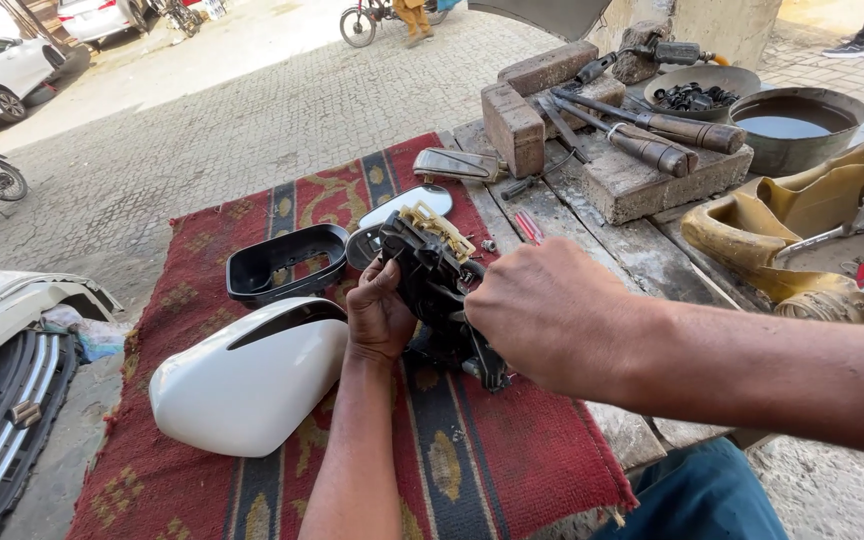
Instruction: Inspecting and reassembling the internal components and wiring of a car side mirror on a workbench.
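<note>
A black car-mirror mechanism (432, 275) with a tan plastic part on top stands on a red patterned rug (532, 450). My left hand (380, 312) grips its left side. From the right, my right hand (542, 312) is closed on the mechanism; what its fingers hold is hidden. A white mirror housing (252, 380) lies just left of my left hand. Behind it sit a black plastic frame (285, 262) and a mirror glass (407, 204).
Bricks (517, 120) and a stone slab with wooden-handled tools (657, 135) stand at the back right. Beyond are a bowl of small black parts (700, 92), a pan of liquid (797, 125) and a cut yellow container (782, 240). A white bumper (12, 330) lies at left.
</note>
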